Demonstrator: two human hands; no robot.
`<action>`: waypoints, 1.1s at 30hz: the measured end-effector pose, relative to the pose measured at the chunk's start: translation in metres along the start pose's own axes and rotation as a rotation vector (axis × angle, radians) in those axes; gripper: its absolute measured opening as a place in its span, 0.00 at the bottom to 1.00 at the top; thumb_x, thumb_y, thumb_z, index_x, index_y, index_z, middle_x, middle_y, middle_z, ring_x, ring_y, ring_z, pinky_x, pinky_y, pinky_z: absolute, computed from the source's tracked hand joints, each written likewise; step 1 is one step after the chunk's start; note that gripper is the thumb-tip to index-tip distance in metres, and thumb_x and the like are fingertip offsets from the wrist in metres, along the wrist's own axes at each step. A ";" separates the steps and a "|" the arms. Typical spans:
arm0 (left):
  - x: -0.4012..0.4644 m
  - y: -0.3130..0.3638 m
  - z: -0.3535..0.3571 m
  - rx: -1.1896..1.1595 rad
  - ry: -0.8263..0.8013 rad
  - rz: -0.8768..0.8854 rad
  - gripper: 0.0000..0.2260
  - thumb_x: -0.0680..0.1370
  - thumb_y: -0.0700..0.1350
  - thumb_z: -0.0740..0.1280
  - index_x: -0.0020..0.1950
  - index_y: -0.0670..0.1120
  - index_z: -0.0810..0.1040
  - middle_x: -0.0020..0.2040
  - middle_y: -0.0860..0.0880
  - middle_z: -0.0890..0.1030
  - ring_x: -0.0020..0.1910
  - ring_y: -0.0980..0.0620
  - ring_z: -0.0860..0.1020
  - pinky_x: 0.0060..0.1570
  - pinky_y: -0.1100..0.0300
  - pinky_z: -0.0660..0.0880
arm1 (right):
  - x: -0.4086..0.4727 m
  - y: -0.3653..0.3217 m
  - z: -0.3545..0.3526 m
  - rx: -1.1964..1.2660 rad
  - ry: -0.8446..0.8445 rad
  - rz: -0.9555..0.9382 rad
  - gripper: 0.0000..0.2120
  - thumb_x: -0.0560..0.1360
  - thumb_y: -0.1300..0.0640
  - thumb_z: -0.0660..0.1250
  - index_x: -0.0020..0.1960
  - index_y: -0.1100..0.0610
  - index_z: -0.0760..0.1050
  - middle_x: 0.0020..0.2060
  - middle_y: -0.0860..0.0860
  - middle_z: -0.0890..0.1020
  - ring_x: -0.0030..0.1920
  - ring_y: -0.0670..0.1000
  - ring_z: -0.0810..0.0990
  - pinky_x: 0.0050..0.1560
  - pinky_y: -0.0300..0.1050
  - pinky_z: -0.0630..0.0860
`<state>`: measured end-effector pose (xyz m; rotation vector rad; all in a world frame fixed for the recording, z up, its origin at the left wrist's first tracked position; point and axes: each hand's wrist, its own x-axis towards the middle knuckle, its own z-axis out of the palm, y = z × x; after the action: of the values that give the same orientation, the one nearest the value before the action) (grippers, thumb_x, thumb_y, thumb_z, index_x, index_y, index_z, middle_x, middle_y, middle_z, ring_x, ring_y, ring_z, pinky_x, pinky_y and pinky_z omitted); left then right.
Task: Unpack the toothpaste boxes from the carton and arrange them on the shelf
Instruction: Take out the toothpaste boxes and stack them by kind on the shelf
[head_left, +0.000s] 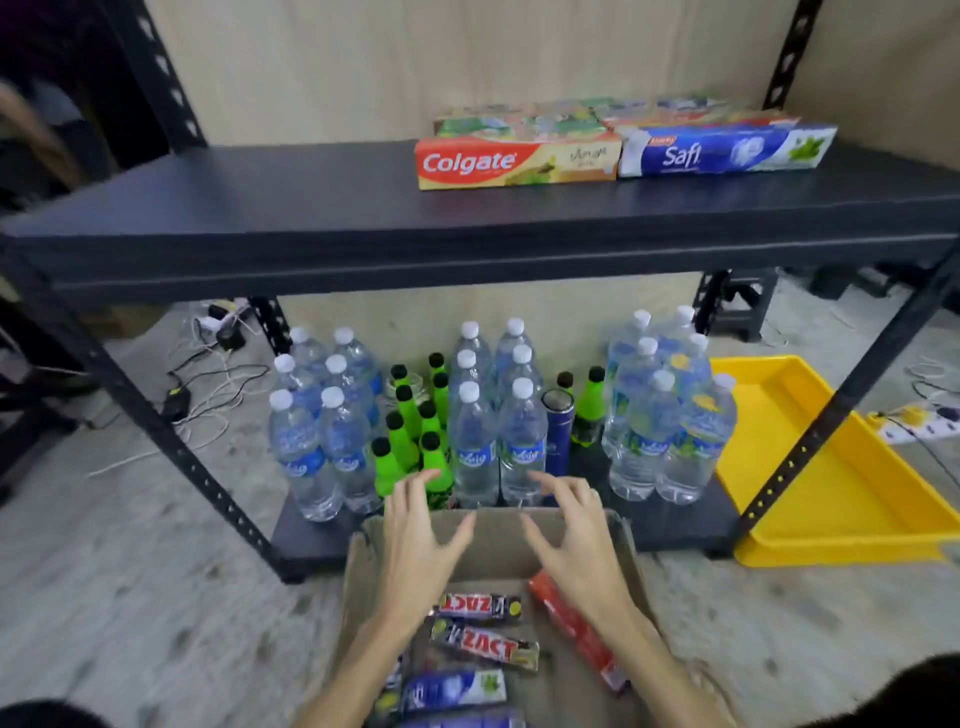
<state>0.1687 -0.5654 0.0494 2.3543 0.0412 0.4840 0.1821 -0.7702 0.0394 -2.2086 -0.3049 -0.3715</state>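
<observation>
An open brown carton (493, 540) stands on the floor in front of the rack. Inside lie two black Zact boxes (483, 644), a blue-and-white box (457, 688) and a red box (576, 634) leaning on the right wall. My left hand (415, 540) and my right hand (576, 540) hover over the carton with fingers spread, holding nothing. On the dark upper shelf (260, 208), at the right, lie a Colgate box (519, 163) and a blue Safi box (727, 150), with more toothpaste boxes (597, 117) behind them.
The bottom shelf holds several water bottles (493, 426), green bottles (410, 426) and a dark blue can (558, 431). A yellow tray (831, 467) lies on the floor at the right. Cables and a power strip (218, 332) trail at the left.
</observation>
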 end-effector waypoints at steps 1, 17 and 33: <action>-0.009 -0.019 0.007 0.050 -0.049 -0.059 0.27 0.73 0.53 0.75 0.69 0.50 0.70 0.61 0.51 0.73 0.64 0.49 0.71 0.63 0.58 0.64 | -0.013 0.017 0.013 -0.037 -0.048 0.053 0.23 0.75 0.52 0.71 0.69 0.47 0.72 0.54 0.44 0.75 0.59 0.47 0.74 0.64 0.48 0.69; -0.088 -0.160 0.079 0.342 -0.526 -0.597 0.36 0.73 0.55 0.76 0.74 0.46 0.62 0.66 0.40 0.70 0.65 0.39 0.73 0.61 0.47 0.72 | -0.110 0.179 0.085 -0.347 -0.430 0.597 0.31 0.73 0.48 0.74 0.73 0.51 0.69 0.65 0.57 0.77 0.63 0.64 0.71 0.65 0.58 0.67; -0.112 -0.188 0.098 0.585 -0.674 -0.580 0.41 0.78 0.50 0.72 0.81 0.52 0.47 0.65 0.39 0.72 0.63 0.42 0.75 0.61 0.49 0.73 | -0.146 0.211 0.103 -0.711 -0.520 0.473 0.40 0.73 0.62 0.70 0.79 0.42 0.56 0.60 0.52 0.78 0.57 0.58 0.68 0.62 0.54 0.67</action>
<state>0.1194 -0.5087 -0.1788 2.7683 0.5953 -0.6921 0.1355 -0.8301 -0.2268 -2.9544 0.1134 0.4350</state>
